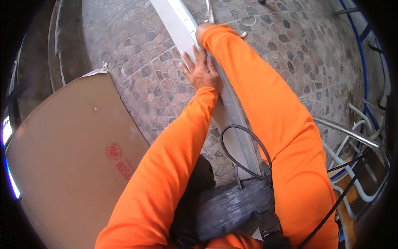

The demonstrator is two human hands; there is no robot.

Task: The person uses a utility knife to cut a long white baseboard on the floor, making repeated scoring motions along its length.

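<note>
A long, pale grey flat strip (173, 23) runs from the top of the view down toward my body. Along its right side lies a narrow, shiny whitish straight profile (186, 16). My left hand (202, 75) rests on the strip with fingers spread, palm down. Just beyond it, my right hand (202, 33) is against the profile's right side. Its fingers are hidden behind the wrist and orange sleeve, so what they hold, if anything, does not show.
A large brown board (74, 137) with red print lies to the left on the stone-patterned floor (141, 62). At the right are white bent tubes (352, 182) and a metal bar (348, 132). A black cable (222, 139) loops near my waist, above a dusty dark bag (232, 207).
</note>
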